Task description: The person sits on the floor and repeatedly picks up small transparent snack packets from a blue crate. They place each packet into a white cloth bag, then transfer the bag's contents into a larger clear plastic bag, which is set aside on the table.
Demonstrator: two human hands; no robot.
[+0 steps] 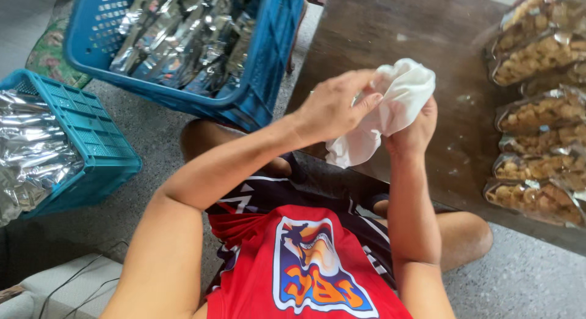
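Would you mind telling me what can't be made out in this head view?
- Right hand: its fingers are hidden behind the white cloth.
- Snack bags: cut off by the right edge.
- Blue crate: its top is cut off by the upper edge.
- Teal crate: the foil inside runs off the left edge.

White cloth (400,93). Blue crate (268,68), teal crate (91,142), silver foil bags (177,38). Dark brown surface (390,32). Red shirt (305,264), orange-blue print. Grey speckled floor (525,276).
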